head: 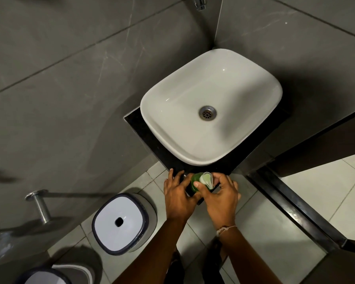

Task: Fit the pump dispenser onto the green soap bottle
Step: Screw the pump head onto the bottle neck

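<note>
The green soap bottle [194, 182] stands at the front edge of the black counter [143, 138], seen from above between my two hands. My left hand [177, 198] wraps the bottle's left side, with fingers reaching onto the counter edge. A clear pump dispenser [207, 179] with a pale green head sits on top of the bottle. My right hand [219, 198] grips the pump, thumb on its left and fingers on its right. Most of the bottle's body is hidden by my hands.
A white basin [166, 119] with a metal drain [207, 113] fills the counter behind the bottle. A tap [199, 3] juts from the wall above. Below left stand a white-lidded bin [119, 222] and a metal holder [39, 203] on the grey wall.
</note>
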### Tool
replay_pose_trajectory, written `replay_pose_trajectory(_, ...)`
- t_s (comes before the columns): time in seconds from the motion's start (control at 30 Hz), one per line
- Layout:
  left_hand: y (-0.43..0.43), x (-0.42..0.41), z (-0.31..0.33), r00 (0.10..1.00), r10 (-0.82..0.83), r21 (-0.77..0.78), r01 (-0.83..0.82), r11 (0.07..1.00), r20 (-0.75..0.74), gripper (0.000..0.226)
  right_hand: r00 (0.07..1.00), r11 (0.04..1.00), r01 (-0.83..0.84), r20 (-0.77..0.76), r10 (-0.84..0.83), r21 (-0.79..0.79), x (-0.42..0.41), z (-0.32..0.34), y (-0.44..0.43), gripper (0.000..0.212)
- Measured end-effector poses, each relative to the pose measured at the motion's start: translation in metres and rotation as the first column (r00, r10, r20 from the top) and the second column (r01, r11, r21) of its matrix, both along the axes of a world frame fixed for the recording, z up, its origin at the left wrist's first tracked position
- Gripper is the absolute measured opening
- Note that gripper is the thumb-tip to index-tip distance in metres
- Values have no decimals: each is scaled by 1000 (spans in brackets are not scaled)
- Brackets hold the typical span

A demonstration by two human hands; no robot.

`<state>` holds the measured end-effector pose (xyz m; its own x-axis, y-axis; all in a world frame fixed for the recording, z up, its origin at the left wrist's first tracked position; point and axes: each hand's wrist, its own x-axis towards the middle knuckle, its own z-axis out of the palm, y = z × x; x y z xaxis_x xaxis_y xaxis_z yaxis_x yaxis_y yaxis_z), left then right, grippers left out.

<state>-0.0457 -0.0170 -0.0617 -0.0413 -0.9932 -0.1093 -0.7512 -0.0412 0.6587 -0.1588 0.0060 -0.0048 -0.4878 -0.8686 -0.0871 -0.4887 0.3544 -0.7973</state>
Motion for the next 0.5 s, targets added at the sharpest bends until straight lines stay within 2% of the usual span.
replay_pose_trajectory(0.1, -2, 1, 0, 1000, -11, 20, 12, 1000, -6, 65, 992, 993, -119, -33, 119, 22, -12, 1, 1, 40)
replay_pose_trajectory(0.23, -3, 0, -2, 1000, -20, 29, 20, 999, 6, 68, 993, 999, -50, -111, 49, -5, -10, 3, -4, 25)
replay_pose_trajectory(0.5, -3, 1, -3, 1000, -24, 26, 23, 999, 19, 65, 987, 999, -29, -158, 25, -27, -7, -6, 0, 25)
